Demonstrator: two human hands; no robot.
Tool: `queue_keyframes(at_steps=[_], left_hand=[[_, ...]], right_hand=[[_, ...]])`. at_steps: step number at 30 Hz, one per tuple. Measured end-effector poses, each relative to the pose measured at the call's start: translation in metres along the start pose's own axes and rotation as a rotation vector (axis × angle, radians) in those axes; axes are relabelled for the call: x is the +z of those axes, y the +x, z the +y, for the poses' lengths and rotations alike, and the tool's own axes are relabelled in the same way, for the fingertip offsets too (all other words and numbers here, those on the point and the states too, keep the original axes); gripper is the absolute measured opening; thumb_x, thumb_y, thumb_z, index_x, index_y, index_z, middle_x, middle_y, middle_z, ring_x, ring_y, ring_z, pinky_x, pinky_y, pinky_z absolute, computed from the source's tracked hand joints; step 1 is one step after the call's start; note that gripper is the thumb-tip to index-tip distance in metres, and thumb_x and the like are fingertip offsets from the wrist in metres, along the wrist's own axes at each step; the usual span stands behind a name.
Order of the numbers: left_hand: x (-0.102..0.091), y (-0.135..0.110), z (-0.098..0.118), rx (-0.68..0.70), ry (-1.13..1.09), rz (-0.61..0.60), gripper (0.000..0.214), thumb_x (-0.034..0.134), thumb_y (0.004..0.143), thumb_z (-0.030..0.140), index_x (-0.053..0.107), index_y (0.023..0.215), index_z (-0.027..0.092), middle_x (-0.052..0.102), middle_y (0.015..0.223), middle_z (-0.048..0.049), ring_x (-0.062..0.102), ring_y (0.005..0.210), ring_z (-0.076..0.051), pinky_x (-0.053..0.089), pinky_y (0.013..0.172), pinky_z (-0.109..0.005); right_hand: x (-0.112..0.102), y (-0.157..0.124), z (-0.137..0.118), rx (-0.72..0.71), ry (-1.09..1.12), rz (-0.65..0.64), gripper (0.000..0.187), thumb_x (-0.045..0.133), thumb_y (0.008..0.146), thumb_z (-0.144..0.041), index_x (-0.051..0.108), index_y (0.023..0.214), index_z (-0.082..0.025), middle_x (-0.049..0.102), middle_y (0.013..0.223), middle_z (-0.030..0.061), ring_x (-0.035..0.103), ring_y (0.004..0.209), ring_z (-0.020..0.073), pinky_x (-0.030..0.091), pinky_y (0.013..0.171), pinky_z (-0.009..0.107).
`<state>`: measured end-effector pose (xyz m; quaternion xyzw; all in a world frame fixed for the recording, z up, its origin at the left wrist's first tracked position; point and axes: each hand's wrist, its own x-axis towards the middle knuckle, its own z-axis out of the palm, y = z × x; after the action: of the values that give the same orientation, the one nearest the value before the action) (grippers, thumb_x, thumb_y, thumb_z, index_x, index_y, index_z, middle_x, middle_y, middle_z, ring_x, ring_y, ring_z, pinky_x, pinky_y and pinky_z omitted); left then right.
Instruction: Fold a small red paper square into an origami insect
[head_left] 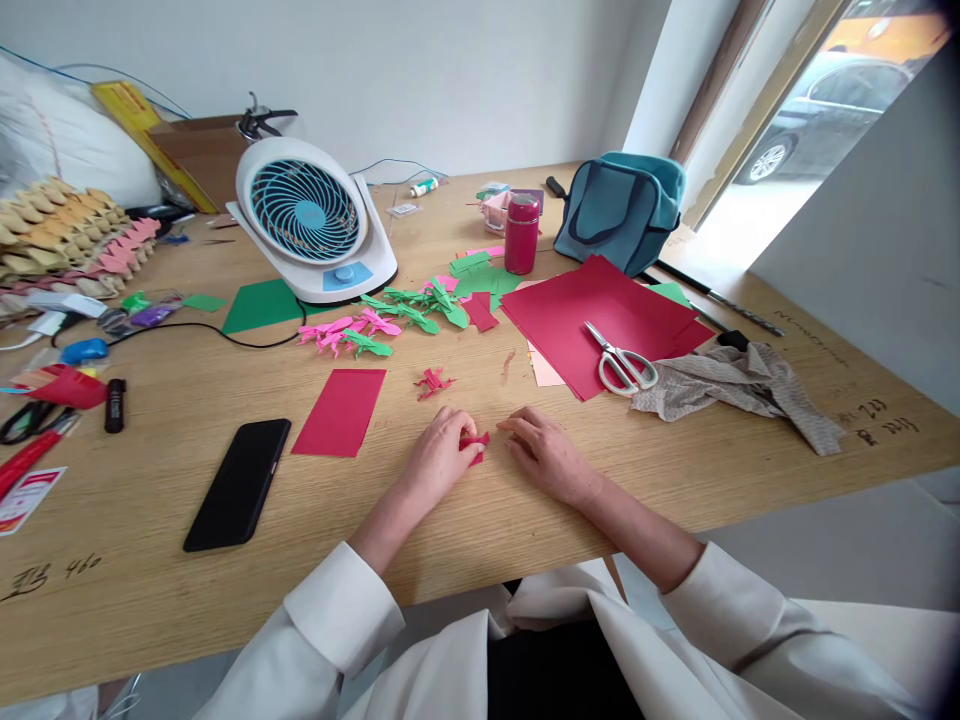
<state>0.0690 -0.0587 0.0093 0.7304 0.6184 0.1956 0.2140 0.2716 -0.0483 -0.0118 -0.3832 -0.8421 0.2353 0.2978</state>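
Observation:
Between the thumb and fingers of my left hand (444,450) is a small folded piece of red paper (475,445), partly hidden by the fingers. Just to its right, apart from the paper, my right hand (546,452) rests with fingers loosely bent and separated, holding nothing. A red folded paper figure (433,382) with thin legs lies beyond my left hand. Further left sits a red paper rectangle (340,412). Pink and green folded paper figures (405,312) are grouped behind.
White-handled scissors (626,369) lie on large red sheets (600,315) at right, beside a crumpled cloth (739,385). A black phone (238,485) is at left. Behind stand a fan (307,215), a red flask (522,235) and a blue bag (622,210).

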Motion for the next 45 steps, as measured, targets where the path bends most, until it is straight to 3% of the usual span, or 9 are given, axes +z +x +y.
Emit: queue_keyframes(at_steps=[7, 14, 17, 21, 23, 26, 32, 37, 45], left_hand=[[-0.006, 0.011, 0.002, -0.129, -0.14, -0.167, 0.009, 0.069, 0.07, 0.014, 0.064, 0.072, 0.02, 0.062, 0.063, 0.0018, 0.059, 0.062, -0.017, 0.04, 0.061, -0.027], [-0.015, 0.016, -0.001, -0.033, -0.334, -0.173, 0.007, 0.066, 0.072, 0.023, 0.064, 0.068, 0.019, 0.065, 0.065, 0.0002, 0.056, 0.06, -0.015, 0.038, 0.055, -0.026], [-0.015, 0.025, -0.003, -0.015, -0.543, -0.094, 0.01, 0.064, 0.075, 0.028, 0.062, 0.072, 0.018, 0.065, 0.069, 0.0006, 0.056, 0.062, -0.013, 0.04, 0.057, -0.024], [-0.009, 0.037, -0.005, -0.04, -0.821, 0.131, 0.016, 0.067, 0.075, 0.032, 0.059, 0.078, 0.018, 0.062, 0.072, 0.0016, 0.057, 0.066, -0.012, 0.044, 0.062, -0.023], [-0.005, 0.039, -0.007, -0.064, -0.911, 0.243, 0.018, 0.067, 0.074, 0.032, 0.058, 0.08, 0.018, 0.06, 0.073, 0.0023, 0.056, 0.066, -0.011, 0.045, 0.063, -0.022], [-0.001, 0.038, -0.014, -0.102, -0.989, 0.306, 0.02, 0.067, 0.075, 0.033, 0.059, 0.084, 0.017, 0.06, 0.073, 0.0023, 0.055, 0.065, -0.01, 0.045, 0.063, -0.022], [0.002, 0.035, -0.025, -0.057, -0.845, 0.199, 0.021, 0.069, 0.075, 0.036, 0.065, 0.083, 0.017, 0.063, 0.073, 0.0001, 0.055, 0.065, -0.012, 0.043, 0.061, -0.023], [0.001, 0.032, -0.022, -0.026, -0.691, 0.224, 0.017, 0.067, 0.078, 0.033, 0.062, 0.072, 0.017, 0.055, 0.06, 0.0039, 0.045, 0.056, -0.01, 0.036, 0.055, -0.022], [0.008, 0.031, -0.026, -0.011, -0.774, 0.205, 0.02, 0.066, 0.082, 0.036, 0.062, 0.077, 0.017, 0.06, 0.067, 0.0018, 0.051, 0.063, -0.011, 0.041, 0.062, -0.023]], right_hand=[[0.0, 0.002, 0.002, 0.047, 0.075, 0.009, 0.028, 0.052, 0.089, -0.009, 0.065, 0.112, -0.017, 0.062, 0.106, 0.0097, 0.062, 0.093, 0.0194, 0.049, 0.085, 0.032], [-0.002, 0.009, 0.001, 0.185, 0.222, -0.052, 0.024, 0.056, 0.088, -0.016, 0.067, 0.109, -0.018, 0.064, 0.104, 0.0075, 0.06, 0.076, 0.0141, 0.048, 0.073, 0.029], [-0.009, 0.028, -0.003, 0.289, 0.464, -0.153, 0.032, 0.06, 0.09, -0.035, 0.064, 0.114, -0.016, 0.067, 0.103, 0.0075, 0.061, 0.08, 0.0154, 0.048, 0.071, 0.028], [-0.007, 0.06, -0.004, 0.375, 0.609, -0.258, 0.037, 0.067, 0.081, -0.05, 0.066, 0.09, -0.014, 0.062, 0.074, 0.0006, 0.052, 0.065, 0.0113, 0.038, 0.058, 0.024], [0.002, 0.071, -0.002, 0.431, 0.654, -0.219, 0.042, 0.069, 0.076, -0.056, 0.062, 0.078, -0.015, 0.054, 0.06, -0.0033, 0.043, 0.055, 0.0089, 0.03, 0.05, 0.023], [0.021, 0.077, -0.001, 0.437, 0.745, -0.115, 0.047, 0.069, 0.072, -0.061, 0.058, 0.074, -0.016, 0.049, 0.057, -0.0052, 0.037, 0.051, 0.0078, 0.025, 0.049, 0.023], [0.029, 0.069, -0.007, 0.394, 0.606, -0.028, 0.036, 0.064, 0.082, -0.052, 0.058, 0.075, -0.016, 0.045, 0.06, -0.0046, 0.036, 0.056, 0.0092, 0.026, 0.051, 0.023], [0.026, 0.065, -0.008, 0.364, 0.555, -0.039, 0.03, 0.062, 0.085, -0.045, 0.059, 0.077, -0.016, 0.045, 0.061, -0.0044, 0.037, 0.057, 0.0094, 0.028, 0.053, 0.024], [0.027, 0.063, -0.003, 0.347, 0.606, -0.055, 0.03, 0.063, 0.083, -0.045, 0.054, 0.074, -0.018, 0.044, 0.061, -0.0053, 0.036, 0.056, 0.0094, 0.028, 0.053, 0.024]])
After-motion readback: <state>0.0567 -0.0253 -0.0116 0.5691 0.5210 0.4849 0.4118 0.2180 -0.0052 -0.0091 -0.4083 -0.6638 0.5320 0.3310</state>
